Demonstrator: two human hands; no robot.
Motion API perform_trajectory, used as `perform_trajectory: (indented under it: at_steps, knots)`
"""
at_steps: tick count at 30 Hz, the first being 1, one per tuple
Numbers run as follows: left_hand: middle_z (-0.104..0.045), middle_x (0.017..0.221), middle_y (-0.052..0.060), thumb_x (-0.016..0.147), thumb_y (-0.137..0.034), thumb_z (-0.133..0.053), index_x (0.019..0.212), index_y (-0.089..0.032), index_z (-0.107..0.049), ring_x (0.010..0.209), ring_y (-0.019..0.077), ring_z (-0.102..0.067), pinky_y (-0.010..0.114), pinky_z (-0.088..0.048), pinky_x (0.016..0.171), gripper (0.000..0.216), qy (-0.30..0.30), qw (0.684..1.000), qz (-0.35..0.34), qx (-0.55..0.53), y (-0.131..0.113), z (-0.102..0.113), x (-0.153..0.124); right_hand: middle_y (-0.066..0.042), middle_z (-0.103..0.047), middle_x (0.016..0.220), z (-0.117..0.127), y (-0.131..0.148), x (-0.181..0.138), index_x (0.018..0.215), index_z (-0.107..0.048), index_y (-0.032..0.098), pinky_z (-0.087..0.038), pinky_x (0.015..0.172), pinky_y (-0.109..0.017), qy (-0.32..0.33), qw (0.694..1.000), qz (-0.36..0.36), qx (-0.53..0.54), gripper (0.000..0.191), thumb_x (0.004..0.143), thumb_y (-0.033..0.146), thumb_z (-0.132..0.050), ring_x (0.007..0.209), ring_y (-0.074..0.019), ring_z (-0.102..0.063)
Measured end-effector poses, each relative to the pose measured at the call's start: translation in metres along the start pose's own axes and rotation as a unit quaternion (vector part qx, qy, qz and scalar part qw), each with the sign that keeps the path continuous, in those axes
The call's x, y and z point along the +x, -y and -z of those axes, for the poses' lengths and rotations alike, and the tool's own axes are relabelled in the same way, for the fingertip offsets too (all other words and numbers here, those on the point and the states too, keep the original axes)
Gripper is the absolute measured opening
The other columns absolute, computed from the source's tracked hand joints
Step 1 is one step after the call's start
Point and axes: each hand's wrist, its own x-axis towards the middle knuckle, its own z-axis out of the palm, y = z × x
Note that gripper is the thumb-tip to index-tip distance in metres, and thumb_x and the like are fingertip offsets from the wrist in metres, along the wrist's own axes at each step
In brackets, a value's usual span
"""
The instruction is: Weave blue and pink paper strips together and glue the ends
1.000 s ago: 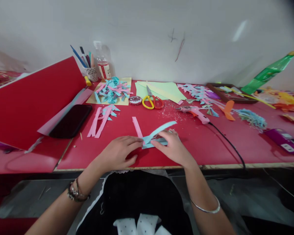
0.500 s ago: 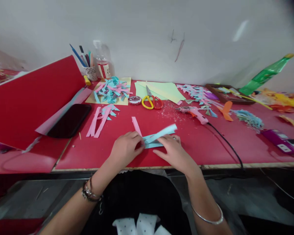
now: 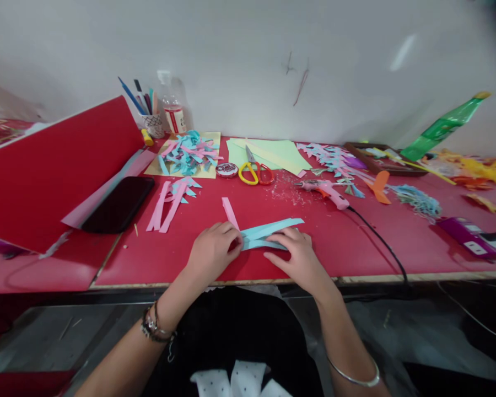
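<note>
Head view, from the left: a red board leans at a slant, with a black phone just beside its near edge. Next comes a cluster of pink strips and blue pointed cuttings, lying flat on the red table.

The left hand rests near the table's front, thumb and forefinger drawn together at the left end of the blue strips; they appear to pinch it. A single pink strip points away from the person, its near end by those fingertips and crosswise to the blue.

From that pinch, the blue strips fan rightward, their long axis running mostly side to side, the upper one angling slightly away from the body. Both hands are at them: the left at the gathered end, the right hand over the loose part, thumb and fingers spread, fingertips seemingly touching the paper. The upper strip's free tip lies just beyond these fingers. Farther right sits a pink glue gun, well apart.
</note>
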Motion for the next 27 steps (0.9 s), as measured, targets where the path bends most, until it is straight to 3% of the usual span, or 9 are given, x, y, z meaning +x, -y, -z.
perform_trajectory:
  at_steps: [7, 13, 17, 21, 27]
  knots:
    - [-0.059, 0.084, 0.002, 0.079, -0.019, -0.050, 0.078, -0.019, -0.058, 0.081, 0.0144, -0.054, 0.025, -0.042, 0.071, 0.008, 0.003, 1.000, 0.000, -0.011, 0.001, -0.001, 0.001, -0.004, -0.059, 0.100, -0.003, 0.008, 0.000, 0.100, -0.056, 0.025, -0.028, 0.081, -0.037, 0.007, 1.000, -0.006, -0.003, 0.023, 0.078, 0.032, -0.055, 0.096, -0.0216, -0.052]
    - [-0.058, 0.082, 0.002, 0.079, -0.020, -0.051, 0.077, -0.018, -0.057, 0.078, 0.0144, -0.054, 0.024, -0.041, 0.069, 0.007, 0.001, 1.000, -0.001, -0.014, 0.002, -0.001, 0.000, -0.001, -0.060, 0.093, -0.007, 0.013, 0.010, 0.089, -0.058, 0.026, -0.028, 0.077, -0.034, 0.037, 0.999, 0.011, 0.031, 0.014, 0.077, 0.033, -0.056, 0.096, -0.0209, -0.051]
    - [-0.058, 0.083, 0.002, 0.078, -0.019, -0.050, 0.077, -0.018, -0.057, 0.079, 0.0143, -0.053, 0.025, -0.041, 0.070, 0.007, 0.006, 1.000, 0.000, -0.019, 0.002, -0.001, 0.000, -0.002, -0.062, 0.091, -0.008, 0.014, 0.010, 0.085, -0.055, 0.023, -0.023, 0.083, -0.038, -0.017, 1.000, 0.006, 0.001, 0.008, 0.079, 0.021, -0.050, 0.091, -0.0196, -0.053]
    - [-0.057, 0.083, 0.003, 0.079, -0.019, -0.048, 0.078, -0.018, -0.057, 0.080, 0.0149, -0.052, 0.025, -0.041, 0.070, 0.009, 0.009, 1.000, 0.002, -0.011, 0.001, 0.000, 0.000, 0.000, -0.065, 0.090, 0.003, 0.012, 0.009, 0.086, -0.054, 0.022, -0.021, 0.084, -0.038, -0.038, 0.999, -0.008, 0.009, 0.015, 0.078, 0.013, -0.045, 0.084, -0.0167, -0.057]
    - [-0.055, 0.082, 0.002, 0.078, -0.015, -0.047, 0.078, -0.019, -0.055, 0.078, 0.0156, -0.050, 0.026, -0.039, 0.068, 0.009, 0.012, 0.999, 0.001, 0.031, -0.003, -0.003, -0.001, 0.001, -0.065, 0.084, 0.026, 0.016, 0.014, 0.089, -0.055, 0.022, -0.028, 0.082, -0.034, -0.039, 0.997, 0.001, 0.070, 0.012, 0.080, 0.021, -0.048, 0.075, -0.0151, -0.057]
